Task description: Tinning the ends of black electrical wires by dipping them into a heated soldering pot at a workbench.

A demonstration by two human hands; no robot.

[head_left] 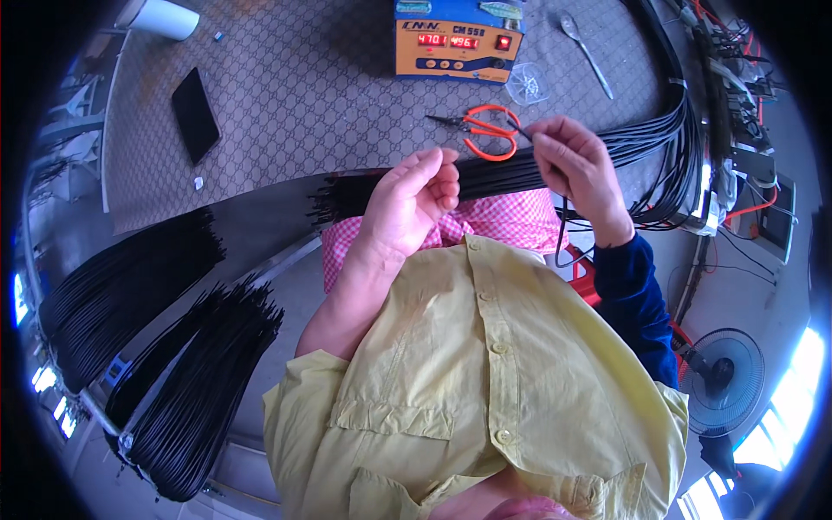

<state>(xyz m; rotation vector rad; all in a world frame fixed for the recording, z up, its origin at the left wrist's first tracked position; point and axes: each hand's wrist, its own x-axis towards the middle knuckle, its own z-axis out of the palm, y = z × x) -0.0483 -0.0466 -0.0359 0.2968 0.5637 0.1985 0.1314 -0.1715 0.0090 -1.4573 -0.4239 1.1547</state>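
Observation:
My right hand point(579, 163) pinches one thin black cable point(521, 130) near its end; the rest of that cable hangs down below the palm. My left hand point(412, 198) is raised at the middle, its fingers curled and the thumb against them. Whatever may lie in that pinch is too small or hidden to make out. Beneath both hands a thick bundle of black cables point(503, 176) stretches across my lap, over pink checked cloth point(520, 212). Orange-handled scissors point(492, 159) rest on the table between the hands, their dark tips pointing left.
On the patterned table point(303, 104) stand an orange and blue box with a red display point(455, 54), a clear dish of small bits point(528, 85), a spoon point(589, 61) and a black phone point(197, 115). More cable bundles point(186, 399) hang at left. A fan point(721, 381) is at right.

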